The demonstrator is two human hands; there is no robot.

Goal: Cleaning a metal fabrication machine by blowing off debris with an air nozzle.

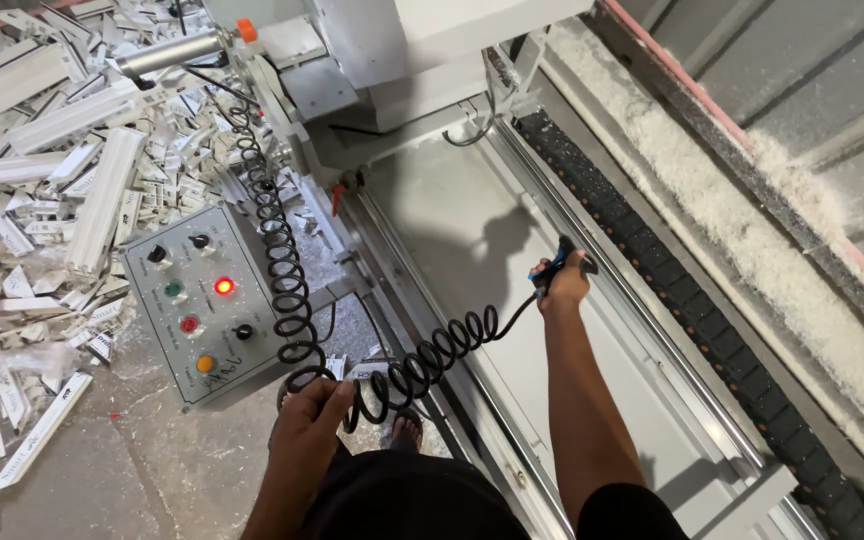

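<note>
Head view, looking down at a grey metal machine bed (pixel 472 250), smooth and flat, flanked by a bright steel guide rail (pixel 642 330) and a black segmented plastic cable chain (pixel 672 280) running diagonally along it. The right hand (pixel 564 285) is closing around the blue-and-black handle of a small air blow gun (pixel 550 265), holding it just above the bed beside the rail; its nozzle is too small to make out. A black coiled rubber hose (pixel 282 270) is trailing from the gun, sagging in loose spirals to the left hand (pixel 312 410), which is gripping the coils with fingers curled over them, and then climbing to the machine head above. Just beside the hose is sitting a slanted grey sheet-metal control box (pixel 197 300), its face carrying black knobs, a green button, a lit red lamp, a red button and a yellow button. To the left, the concrete floor (pixel 152 470) is lying under a heap of white plastic profile offcuts (pixel 62 170), angular and hollow in section, with fine white shavings among them. A band of fluffy white swarf (pixel 732 200), possibly the same plastic, is lying along the ledge at the right.
</note>
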